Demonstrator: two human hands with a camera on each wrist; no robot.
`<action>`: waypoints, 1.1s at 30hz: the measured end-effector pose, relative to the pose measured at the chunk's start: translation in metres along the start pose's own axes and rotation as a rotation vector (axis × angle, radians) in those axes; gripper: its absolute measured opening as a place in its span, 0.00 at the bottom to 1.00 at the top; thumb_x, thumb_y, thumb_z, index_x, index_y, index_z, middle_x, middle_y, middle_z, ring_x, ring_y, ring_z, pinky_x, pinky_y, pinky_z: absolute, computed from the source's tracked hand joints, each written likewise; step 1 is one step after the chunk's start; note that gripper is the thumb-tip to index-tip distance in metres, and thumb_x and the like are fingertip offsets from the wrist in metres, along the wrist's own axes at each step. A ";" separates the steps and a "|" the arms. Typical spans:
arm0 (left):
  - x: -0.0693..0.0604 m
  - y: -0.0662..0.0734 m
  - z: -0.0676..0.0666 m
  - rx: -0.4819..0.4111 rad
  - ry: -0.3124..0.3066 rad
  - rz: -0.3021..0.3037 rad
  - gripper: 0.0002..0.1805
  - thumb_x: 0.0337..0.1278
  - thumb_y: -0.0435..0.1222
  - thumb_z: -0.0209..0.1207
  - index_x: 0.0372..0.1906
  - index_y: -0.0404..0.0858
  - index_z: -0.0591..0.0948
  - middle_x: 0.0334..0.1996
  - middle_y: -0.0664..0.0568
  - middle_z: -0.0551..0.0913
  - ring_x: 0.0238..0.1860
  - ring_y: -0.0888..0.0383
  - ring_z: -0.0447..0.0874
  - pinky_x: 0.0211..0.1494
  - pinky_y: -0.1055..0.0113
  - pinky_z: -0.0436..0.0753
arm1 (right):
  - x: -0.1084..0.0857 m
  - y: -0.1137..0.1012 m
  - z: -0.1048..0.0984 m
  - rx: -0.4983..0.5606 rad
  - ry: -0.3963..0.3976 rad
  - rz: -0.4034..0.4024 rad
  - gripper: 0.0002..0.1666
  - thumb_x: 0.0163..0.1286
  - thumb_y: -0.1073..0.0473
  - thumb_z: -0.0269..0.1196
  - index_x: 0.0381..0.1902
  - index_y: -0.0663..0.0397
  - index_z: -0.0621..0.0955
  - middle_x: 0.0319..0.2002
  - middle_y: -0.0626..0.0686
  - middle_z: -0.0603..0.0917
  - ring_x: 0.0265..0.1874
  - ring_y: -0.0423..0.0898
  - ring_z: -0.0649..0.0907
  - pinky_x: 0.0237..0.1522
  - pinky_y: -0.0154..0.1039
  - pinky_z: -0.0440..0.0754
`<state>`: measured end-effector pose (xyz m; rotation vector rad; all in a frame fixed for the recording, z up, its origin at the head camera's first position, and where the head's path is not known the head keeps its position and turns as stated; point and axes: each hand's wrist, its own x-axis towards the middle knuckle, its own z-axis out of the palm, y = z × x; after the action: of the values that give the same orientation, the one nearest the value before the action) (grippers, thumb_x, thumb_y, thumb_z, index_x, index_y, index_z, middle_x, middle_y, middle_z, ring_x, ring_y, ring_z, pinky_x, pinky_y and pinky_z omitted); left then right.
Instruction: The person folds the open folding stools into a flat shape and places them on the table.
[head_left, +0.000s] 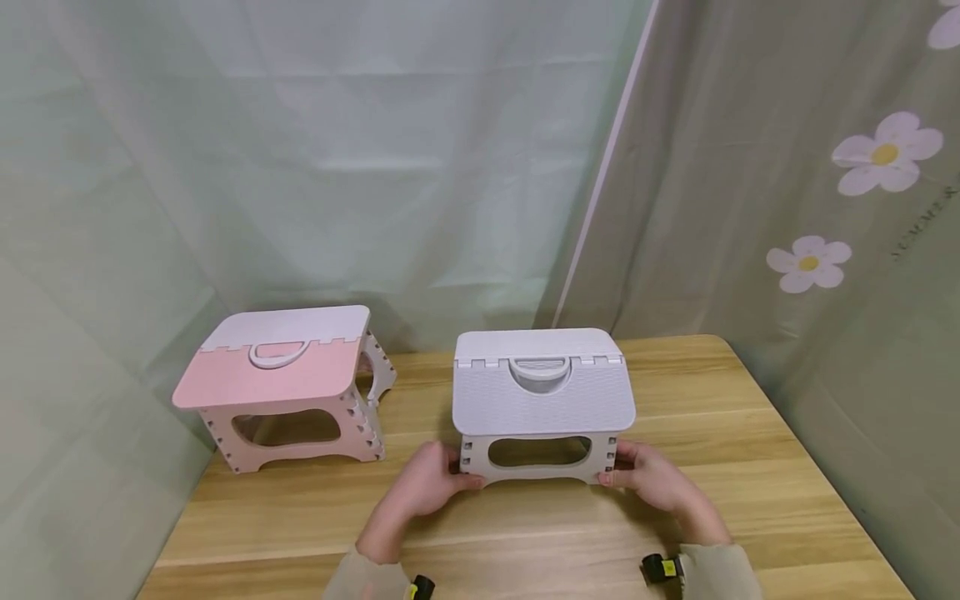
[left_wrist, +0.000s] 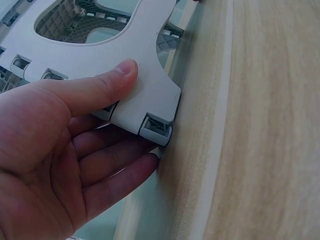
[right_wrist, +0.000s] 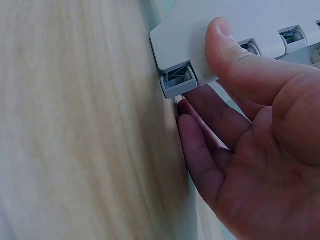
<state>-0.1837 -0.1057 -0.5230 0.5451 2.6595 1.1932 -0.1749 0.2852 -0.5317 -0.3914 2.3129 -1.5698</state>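
Observation:
A pale grey and white folding stool (head_left: 543, 408) stands unfolded on the table, its white handle (head_left: 540, 369) lying across the hinge line of the top. My left hand (head_left: 429, 483) grips the lower left corner of its front leg panel. In the left wrist view the thumb (left_wrist: 107, 86) presses the outer face of the panel (left_wrist: 145, 80), with the fingers behind the edge. At the lower right corner my right hand (head_left: 658, 479) holds the same panel likewise. The right wrist view shows that thumb (right_wrist: 220, 47) on the panel face, fingertips close to the tabletop.
A pink and white folding stool (head_left: 277, 375) stands unfolded to the left, turned at an angle. Both stools are on a wood-grain table (head_left: 720, 450). Pale curtains (head_left: 375, 167) hang behind and at the sides, with flowers printed on the right one.

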 end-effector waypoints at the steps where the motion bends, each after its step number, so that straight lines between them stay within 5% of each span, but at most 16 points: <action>1: 0.000 0.000 0.000 0.002 0.001 0.001 0.12 0.57 0.45 0.79 0.35 0.41 0.91 0.27 0.61 0.88 0.25 0.63 0.77 0.34 0.64 0.79 | 0.000 0.000 0.000 0.002 0.002 0.001 0.24 0.72 0.64 0.72 0.61 0.73 0.81 0.51 0.60 0.89 0.49 0.49 0.85 0.49 0.34 0.80; 33: 0.002 -0.001 -0.001 -0.015 -0.011 0.004 0.12 0.58 0.45 0.78 0.36 0.41 0.91 0.27 0.60 0.88 0.26 0.63 0.78 0.34 0.64 0.80 | 0.001 -0.001 -0.001 -0.103 0.026 0.019 0.25 0.70 0.58 0.74 0.60 0.66 0.84 0.50 0.56 0.89 0.51 0.52 0.84 0.52 0.40 0.78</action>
<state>-0.1864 -0.1064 -0.5233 0.5532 2.6395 1.2063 -0.1767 0.2856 -0.5305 -0.3746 2.4165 -1.4596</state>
